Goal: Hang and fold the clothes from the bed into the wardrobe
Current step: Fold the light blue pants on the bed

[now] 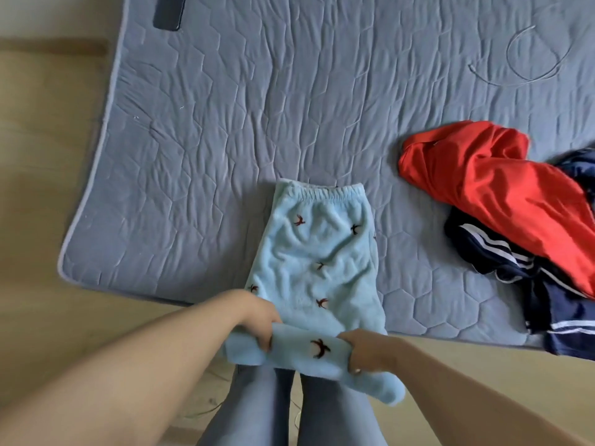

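Observation:
Light blue fleece trousers (317,252) with small dark red bird marks lie flat on the grey quilted bed cover (257,107), waistband away from me. Their near end hangs off the bed's front edge, bunched into a roll. My left hand (257,320) grips the left side of that roll, fingers curled round it. My right hand (363,350) grips its right side. A red garment (502,194) lies crumpled at the right of the bed. Under it lies a navy garment with white stripes (502,255).
A thin looped wire or cord (528,56) rests at the far right of the bed. A dark flat object (169,11) sits at the far left top. Wooden bed frame or floor (48,188) runs along the left and front. My legs (289,410) stand below.

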Action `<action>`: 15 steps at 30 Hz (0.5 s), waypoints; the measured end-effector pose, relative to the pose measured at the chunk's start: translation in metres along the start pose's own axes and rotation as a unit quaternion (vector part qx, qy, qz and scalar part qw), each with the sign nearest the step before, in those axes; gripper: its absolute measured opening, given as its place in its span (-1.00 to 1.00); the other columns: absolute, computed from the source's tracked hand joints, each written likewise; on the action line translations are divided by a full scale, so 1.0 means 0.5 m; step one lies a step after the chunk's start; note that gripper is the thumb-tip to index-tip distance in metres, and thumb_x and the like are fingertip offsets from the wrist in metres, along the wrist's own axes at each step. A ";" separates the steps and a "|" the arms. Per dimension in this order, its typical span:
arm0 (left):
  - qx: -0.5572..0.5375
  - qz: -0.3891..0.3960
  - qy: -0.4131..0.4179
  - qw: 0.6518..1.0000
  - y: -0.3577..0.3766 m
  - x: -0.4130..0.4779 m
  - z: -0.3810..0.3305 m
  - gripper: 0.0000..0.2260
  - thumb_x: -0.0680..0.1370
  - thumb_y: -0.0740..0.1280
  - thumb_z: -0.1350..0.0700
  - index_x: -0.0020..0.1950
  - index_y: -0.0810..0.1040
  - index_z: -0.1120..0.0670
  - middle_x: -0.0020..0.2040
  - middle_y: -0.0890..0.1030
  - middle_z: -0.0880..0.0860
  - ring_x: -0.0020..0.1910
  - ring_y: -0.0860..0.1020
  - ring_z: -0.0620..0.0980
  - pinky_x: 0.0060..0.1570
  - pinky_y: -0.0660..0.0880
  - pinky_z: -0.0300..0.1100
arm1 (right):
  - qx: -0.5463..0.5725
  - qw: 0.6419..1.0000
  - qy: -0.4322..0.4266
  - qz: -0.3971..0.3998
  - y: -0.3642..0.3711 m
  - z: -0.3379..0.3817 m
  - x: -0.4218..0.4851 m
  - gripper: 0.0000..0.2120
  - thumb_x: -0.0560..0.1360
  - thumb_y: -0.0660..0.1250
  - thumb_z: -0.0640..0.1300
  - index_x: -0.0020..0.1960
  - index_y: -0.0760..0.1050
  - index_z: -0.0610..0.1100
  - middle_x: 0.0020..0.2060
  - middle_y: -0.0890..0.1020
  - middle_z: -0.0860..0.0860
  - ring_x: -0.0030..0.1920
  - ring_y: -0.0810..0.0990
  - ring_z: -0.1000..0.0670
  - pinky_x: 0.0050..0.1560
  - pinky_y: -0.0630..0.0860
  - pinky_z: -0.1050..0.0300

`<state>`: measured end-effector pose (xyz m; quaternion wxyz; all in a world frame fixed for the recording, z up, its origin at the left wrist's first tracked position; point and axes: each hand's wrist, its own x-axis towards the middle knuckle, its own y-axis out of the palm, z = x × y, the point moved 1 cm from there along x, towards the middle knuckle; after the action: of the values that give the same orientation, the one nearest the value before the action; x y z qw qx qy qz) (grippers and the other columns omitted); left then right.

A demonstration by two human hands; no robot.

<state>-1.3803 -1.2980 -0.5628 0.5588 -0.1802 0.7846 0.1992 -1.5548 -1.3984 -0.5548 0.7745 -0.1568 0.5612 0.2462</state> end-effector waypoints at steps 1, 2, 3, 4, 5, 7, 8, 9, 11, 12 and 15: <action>0.003 -0.016 -0.002 1.000 -0.019 -0.012 -0.002 -0.68 0.51 0.33 0.12 0.26 0.48 0.05 0.24 0.51 0.11 0.19 0.48 0.11 0.11 0.41 -0.10 | 0.000 1.000 -0.002 -0.008 -0.016 0.001 -0.007 -0.56 0.48 0.23 -0.27 0.35 0.34 -0.12 0.28 0.45 -0.07 0.26 0.42 -0.10 0.08 0.33 0.14; 0.006 -0.032 -0.004 0.999 -0.040 -0.023 -0.004 -0.68 0.51 0.33 0.12 0.26 0.48 0.06 0.23 0.51 0.10 0.19 0.48 0.10 0.08 0.41 -0.13 | -0.003 1.000 -0.003 -0.017 -0.035 0.001 -0.013 -0.55 0.48 0.23 -0.26 0.36 0.33 -0.11 0.29 0.44 -0.06 0.26 0.41 -0.09 0.14 0.33 0.12; 0.008 -0.046 -0.005 0.999 -0.063 -0.034 -0.005 -0.69 0.51 0.33 0.12 0.25 0.47 0.06 0.23 0.51 0.09 0.18 0.48 0.09 0.03 0.40 -0.15 | -0.008 1.000 -0.005 -0.027 -0.055 0.002 -0.020 -0.54 0.48 0.23 -0.25 0.37 0.32 -0.10 0.29 0.43 -0.05 0.26 0.40 -0.09 0.17 0.32 0.11; 0.012 -0.059 -0.005 0.998 -0.085 -0.045 -0.007 -0.70 0.51 0.33 0.12 0.24 0.48 0.06 0.22 0.51 0.09 0.16 0.48 0.07 0.00 0.38 -0.15 | -0.009 0.999 -0.006 -0.040 -0.075 0.004 -0.026 -0.54 0.48 0.24 -0.25 0.36 0.32 -0.10 0.28 0.44 -0.06 0.26 0.40 -0.09 0.19 0.32 0.12; 0.020 -0.075 -0.007 0.997 -0.111 -0.057 -0.008 -0.71 0.51 0.33 0.12 0.23 0.48 0.06 0.21 0.51 0.08 0.12 0.48 0.05 -0.03 0.38 -0.16 | -0.006 0.998 -0.008 -0.055 -0.099 0.008 -0.032 -0.55 0.48 0.24 -0.26 0.35 0.33 -0.12 0.28 0.44 -0.07 0.25 0.41 -0.09 0.20 0.32 0.12; 0.049 -0.122 -0.009 0.991 -0.163 -0.073 -0.008 -0.73 0.50 0.32 0.14 0.20 0.49 0.06 0.19 0.52 0.08 0.04 0.46 0.02 -0.03 0.38 -0.16 | -0.004 0.996 -0.006 -0.092 -0.149 0.015 -0.039 -0.58 0.47 0.25 -0.29 0.33 0.35 -0.18 0.27 0.45 -0.11 0.22 0.43 -0.09 0.17 0.33 0.13; 0.073 -0.158 -0.010 0.985 -0.191 -0.079 -0.008 -0.74 0.50 0.32 0.15 0.18 0.50 0.07 0.19 0.53 0.09 0.03 0.47 0.02 -0.02 0.39 -0.15 | -0.009 0.993 -0.003 -0.119 -0.177 0.018 -0.040 -0.59 0.48 0.24 -0.30 0.31 0.36 -0.20 0.27 0.45 -0.12 0.19 0.43 -0.09 0.13 0.33 0.15; 0.101 -0.196 -0.013 0.975 -0.219 -0.083 -0.010 -0.75 0.50 0.30 0.16 0.17 0.51 0.08 0.18 0.54 0.09 0.04 0.48 0.04 -0.03 0.39 -0.15 | -0.015 0.988 0.001 -0.152 -0.205 0.019 -0.041 -0.60 0.48 0.23 -0.30 0.31 0.36 -0.20 0.27 0.45 -0.13 0.18 0.44 -0.08 0.12 0.35 0.16; 0.150 -0.280 -0.031 0.948 -0.271 -0.088 -0.011 -0.77 0.51 0.25 0.16 0.15 0.51 0.05 0.18 0.54 0.08 0.07 0.49 0.06 -0.13 0.36 -0.17 | -0.024 0.973 0.031 -0.229 -0.259 0.019 -0.038 -0.59 0.48 0.19 -0.27 0.33 0.34 -0.13 0.27 0.46 -0.13 0.21 0.45 -0.13 0.18 0.38 0.10; 0.156 -0.329 -0.044 0.930 -0.286 -0.093 -0.012 -0.76 0.52 0.21 0.18 0.16 0.50 0.02 0.21 0.53 0.06 0.11 0.49 0.07 -0.12 0.35 -0.18 | -0.028 0.960 0.050 -0.273 -0.276 0.018 -0.040 -0.60 0.48 0.15 -0.26 0.31 0.33 -0.09 0.24 0.48 -0.12 0.20 0.46 -0.15 0.17 0.37 0.07; 0.108 -0.514 -0.038 0.850 -0.307 -0.089 -0.010 -0.53 0.50 0.04 0.30 0.34 0.40 -0.04 0.32 0.47 0.02 0.27 0.44 0.07 0.14 0.33 -0.13 | -0.029 0.897 0.065 -0.436 -0.312 0.011 -0.036 -0.64 0.45 0.08 -0.31 0.20 0.37 -0.09 0.15 0.55 -0.11 0.15 0.48 -0.17 0.06 0.25 0.07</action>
<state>-1.2930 -1.4291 -0.5360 0.6267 -0.4888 0.5744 -0.1958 -1.4681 -1.5288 -0.5410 0.7609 -0.4236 0.4789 -0.1105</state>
